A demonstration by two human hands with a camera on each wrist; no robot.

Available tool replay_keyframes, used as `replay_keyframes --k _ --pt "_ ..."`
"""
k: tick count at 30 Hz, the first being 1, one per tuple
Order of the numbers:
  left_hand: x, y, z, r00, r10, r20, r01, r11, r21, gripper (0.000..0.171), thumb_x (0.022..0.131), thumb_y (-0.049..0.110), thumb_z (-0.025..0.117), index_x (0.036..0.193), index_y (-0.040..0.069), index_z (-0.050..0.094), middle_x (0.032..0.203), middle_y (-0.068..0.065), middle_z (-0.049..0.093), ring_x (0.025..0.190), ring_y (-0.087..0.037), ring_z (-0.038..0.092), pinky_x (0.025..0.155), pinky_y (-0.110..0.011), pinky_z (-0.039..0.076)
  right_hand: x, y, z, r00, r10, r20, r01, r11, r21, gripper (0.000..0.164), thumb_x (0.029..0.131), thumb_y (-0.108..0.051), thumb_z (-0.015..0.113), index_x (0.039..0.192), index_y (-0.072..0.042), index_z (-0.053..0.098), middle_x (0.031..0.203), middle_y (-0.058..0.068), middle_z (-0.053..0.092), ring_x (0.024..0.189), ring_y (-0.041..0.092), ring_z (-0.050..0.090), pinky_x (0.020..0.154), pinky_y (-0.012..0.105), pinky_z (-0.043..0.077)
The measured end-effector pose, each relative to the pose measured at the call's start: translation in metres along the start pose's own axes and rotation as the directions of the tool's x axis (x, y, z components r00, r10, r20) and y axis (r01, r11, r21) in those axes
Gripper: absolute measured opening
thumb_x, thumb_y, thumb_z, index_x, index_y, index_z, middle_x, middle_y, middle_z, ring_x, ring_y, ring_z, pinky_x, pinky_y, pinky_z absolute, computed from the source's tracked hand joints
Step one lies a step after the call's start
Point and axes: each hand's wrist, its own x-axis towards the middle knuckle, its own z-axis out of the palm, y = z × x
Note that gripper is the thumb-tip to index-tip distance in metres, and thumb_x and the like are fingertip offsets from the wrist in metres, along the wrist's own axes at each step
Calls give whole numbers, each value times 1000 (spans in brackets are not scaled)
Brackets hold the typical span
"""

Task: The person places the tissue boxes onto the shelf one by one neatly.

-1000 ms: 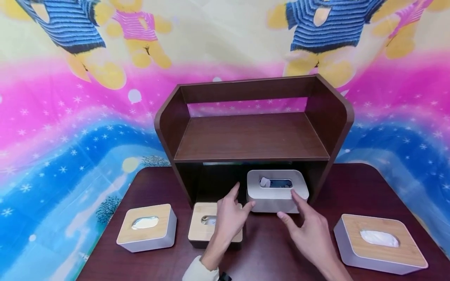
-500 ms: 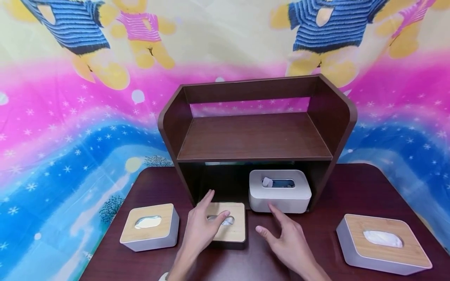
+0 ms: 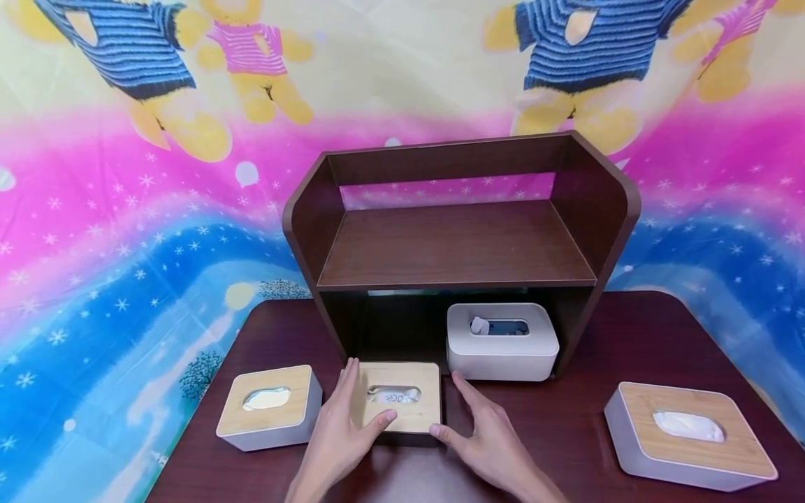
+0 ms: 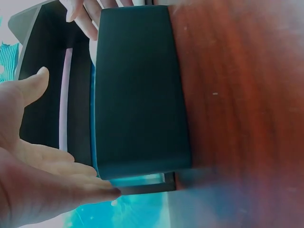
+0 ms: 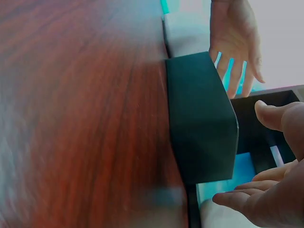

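Observation:
A tissue box with a light wood lid [image 3: 415, 418] and dark sides [image 4: 140, 90] stands before the shelf's lower opening. My left hand [image 3: 339, 429] lies along its left side, fingers extended and thumb over the lid's near edge. To its right is my right hand [image 3: 487, 436], fingers spread, thumb close to the near right corner. In the right wrist view that hand [image 5: 280, 178] appears apart from the dark box [image 5: 202, 123]. Whether the left fingers touch the box is unclear. A grey tissue box [image 3: 503, 360] sits in the right part of the lower opening.
The dark brown desk shelf [image 3: 455, 244] stands at the back of the table [image 3: 547, 447]. One wood-topped tissue box [image 3: 260, 409] is at the left, another [image 3: 692, 436] at the right. Behind hangs a cloth printed with bears [image 3: 581, 49].
My left hand has moved from above the wood-topped box to its left side. My right hand has shifted left, from in front of the grey box to the dark box's right side.

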Motion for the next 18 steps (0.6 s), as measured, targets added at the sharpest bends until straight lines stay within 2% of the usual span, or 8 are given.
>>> replay_keyframes --k 4,9,11,14,18 --pt "-7 -7 1 1000 2 31 -2 1000 -4 112 89 56 84 170 3 27 177 -20 28 161 -42 33 126 -63 37 0 0 8 1000 11 27 -11 1000 1 99 84 -44 93 161 -2 47 162 17 54 147 34 55 118 55 49" --pt "-14 -15 1 999 -1 37 1 1000 -17 113 90 56 84 168 -2 26 175 -25 30 160 -42 36 126 -62 37 -2 0 17 998 27 65 -29 999 24 106 83 -41 94 163 3 40 163 25 50 132 39 68 111 52 55" --pt "-16 -17 1 999 -18 40 18 1000 -20 114 89 56 84 168 -4 27 174 -24 32 159 -42 38 125 -62 38 -3 0 20 996 24 80 -27 999 35 107 83 -39 94 163 5 38 163 28 49 125 40 72 107 50 57" --pt "-18 -20 1 998 -48 42 49 999 -23 114 88 54 86 167 -4 29 171 -23 39 155 -41 44 123 -61 42 -4 0 22 995 3 95 -8 999 51 104 84 -35 93 161 9 39 162 31 48 126 41 71 107 50 57" --pt "-21 -28 1 999 -40 22 40 999 -9 107 88 45 89 164 -6 34 163 -25 50 145 -42 56 116 -60 49 -5 0 25 994 -11 112 2 997 83 99 87 -31 91 159 13 39 160 34 47 128 43 69 105 48 58"
